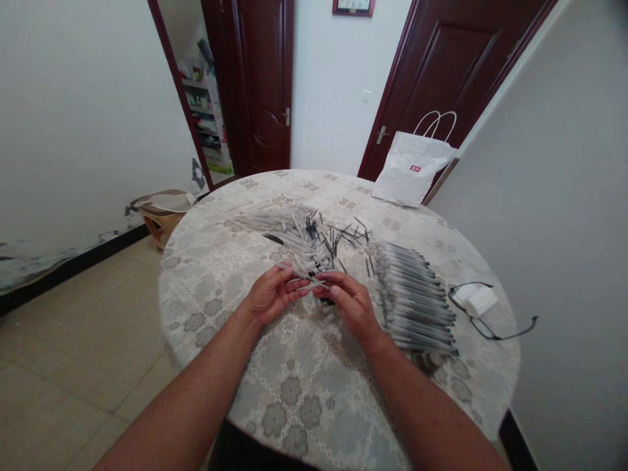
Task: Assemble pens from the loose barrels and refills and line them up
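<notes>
My left hand [275, 296] pinches a slim pale pen barrel [298, 273] between thumb and fingers, just above the tablecloth. Close against it, my right hand [352, 302] has thumb and forefinger closed on a thin pen part [320, 283], too small to tell exactly. The two pieces meet or cross between the fingertips. Beyond my hands spreads a loose heap of pale pen barrels [275, 219]. Thin black sticks like pen refills [343, 234] lie scattered beside it. Small pale and black parts lie under my hands, partly hidden. To the right, many pens [419, 297] lie side by side in a row.
The round table has a flowered cloth [294, 379]. Eyeglasses [495, 337] and a crumpled white tissue [478, 301] lie at its right edge. A white paper bag [409, 170] stands at the back right. A stool [164, 203] is at the left, by the wall.
</notes>
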Demonstrator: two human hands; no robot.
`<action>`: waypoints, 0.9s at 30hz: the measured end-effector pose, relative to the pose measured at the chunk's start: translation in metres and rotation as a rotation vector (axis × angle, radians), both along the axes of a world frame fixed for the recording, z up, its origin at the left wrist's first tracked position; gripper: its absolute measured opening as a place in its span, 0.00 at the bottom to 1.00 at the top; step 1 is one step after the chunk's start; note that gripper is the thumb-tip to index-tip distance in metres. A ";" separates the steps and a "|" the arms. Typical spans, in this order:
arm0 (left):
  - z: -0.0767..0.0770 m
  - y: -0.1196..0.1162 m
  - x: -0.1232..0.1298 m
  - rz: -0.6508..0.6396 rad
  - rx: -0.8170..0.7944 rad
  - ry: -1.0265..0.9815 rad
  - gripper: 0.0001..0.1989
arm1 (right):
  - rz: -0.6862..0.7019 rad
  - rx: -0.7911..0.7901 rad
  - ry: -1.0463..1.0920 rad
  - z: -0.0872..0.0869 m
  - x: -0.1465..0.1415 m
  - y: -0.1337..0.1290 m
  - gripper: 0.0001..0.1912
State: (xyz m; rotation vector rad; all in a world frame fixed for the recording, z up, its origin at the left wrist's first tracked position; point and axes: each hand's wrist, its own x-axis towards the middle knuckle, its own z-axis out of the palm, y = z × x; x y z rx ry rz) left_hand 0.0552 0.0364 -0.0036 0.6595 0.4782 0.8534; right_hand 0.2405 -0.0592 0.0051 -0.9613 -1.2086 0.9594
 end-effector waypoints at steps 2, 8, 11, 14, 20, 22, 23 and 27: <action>-0.001 -0.001 0.000 -0.008 0.009 0.003 0.10 | -0.062 -0.044 -0.017 -0.001 0.000 0.001 0.14; -0.002 -0.007 0.003 -0.147 0.035 0.020 0.12 | -0.194 -0.134 -0.266 -0.008 -0.002 0.007 0.12; -0.003 -0.003 0.002 -0.105 -0.004 -0.013 0.09 | -0.300 -0.041 -0.523 -0.005 0.008 0.007 0.12; -0.004 0.005 0.000 0.056 -0.116 -0.080 0.04 | -0.333 0.045 -0.917 0.000 0.023 0.006 0.10; -0.008 0.009 0.002 0.129 -0.161 -0.071 0.02 | -0.138 -0.177 -1.415 0.005 0.024 0.003 0.09; -0.007 0.007 0.003 0.120 -0.124 -0.056 0.04 | -0.131 -0.200 -1.472 0.005 0.018 0.002 0.09; -0.007 0.006 0.003 0.115 -0.111 -0.048 0.05 | -0.132 -0.207 -1.495 0.006 0.016 0.002 0.10; -0.006 0.004 0.004 0.098 -0.084 -0.030 0.06 | -0.111 -0.238 -1.559 0.008 0.009 0.002 0.12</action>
